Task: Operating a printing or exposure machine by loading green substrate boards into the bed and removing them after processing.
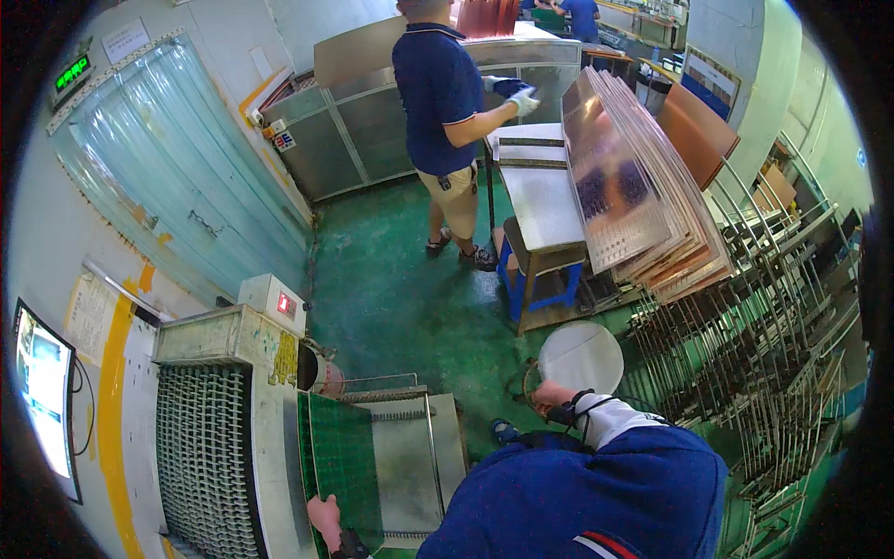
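Observation:
My left hand is at the lower left, closed on the near edge of a green panel. The panel stands on its edge in a metal rack with coiled spring-like rows and a crossbar. My right hand is out to the right, with its fingers curled beside a round white stool top. A thin brownish loop shows at those fingers; I cannot make out whether they grip it or the stool.
A conveyor of dark rollers runs at the left, with a control box above it. Ahead, a gloved person stands by a table. Copper-coloured sheets lean at the right, near many metal rod racks.

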Available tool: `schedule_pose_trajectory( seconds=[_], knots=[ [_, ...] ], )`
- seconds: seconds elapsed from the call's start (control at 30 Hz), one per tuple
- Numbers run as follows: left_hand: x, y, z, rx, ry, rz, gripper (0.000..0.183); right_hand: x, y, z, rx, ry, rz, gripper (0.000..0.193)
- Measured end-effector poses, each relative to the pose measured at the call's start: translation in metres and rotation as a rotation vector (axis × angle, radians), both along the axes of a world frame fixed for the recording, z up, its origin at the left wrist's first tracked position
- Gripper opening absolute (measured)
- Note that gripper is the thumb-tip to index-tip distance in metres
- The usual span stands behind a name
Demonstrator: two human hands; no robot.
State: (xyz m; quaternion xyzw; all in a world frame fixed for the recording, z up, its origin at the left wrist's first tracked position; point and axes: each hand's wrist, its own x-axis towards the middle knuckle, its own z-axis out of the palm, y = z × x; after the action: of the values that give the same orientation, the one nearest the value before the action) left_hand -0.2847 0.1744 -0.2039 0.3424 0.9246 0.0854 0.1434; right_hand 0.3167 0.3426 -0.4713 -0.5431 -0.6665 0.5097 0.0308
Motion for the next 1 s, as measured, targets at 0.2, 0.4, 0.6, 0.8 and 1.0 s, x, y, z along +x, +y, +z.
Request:
schedule_pose_trajectory(
  seconds=[0.2,0.4,0.6,0.8,1.0],
  knots=[
    [-0.013,-0.004,-0.016,0.017,0.008,-0.021,0.027,-0.002,-0.001,0.014,0.054,-0.148,0.071,0.020],
    [-0.003,0.005,-0.009,0.027,0.014,-0.040,0.027,0.002,-0.003,0.009,0.045,-0.187,0.007,0.020],
    [-0.030,-0.011,-0.035,0.015,0.023,-0.041,0.029,-0.008,0.003,0.027,0.078,-0.179,0.232,0.017],
    [-0.018,0.009,0.053,0.010,0.095,-0.130,0.033,-0.001,0.000,0.034,0.157,-0.197,0.446,0.017],
    [-0.038,-0.039,0.172,0.240,-0.180,-0.031,0.027,-0.009,0.017,-0.032,0.014,-0.087,0.276,0.019]
  ],
)
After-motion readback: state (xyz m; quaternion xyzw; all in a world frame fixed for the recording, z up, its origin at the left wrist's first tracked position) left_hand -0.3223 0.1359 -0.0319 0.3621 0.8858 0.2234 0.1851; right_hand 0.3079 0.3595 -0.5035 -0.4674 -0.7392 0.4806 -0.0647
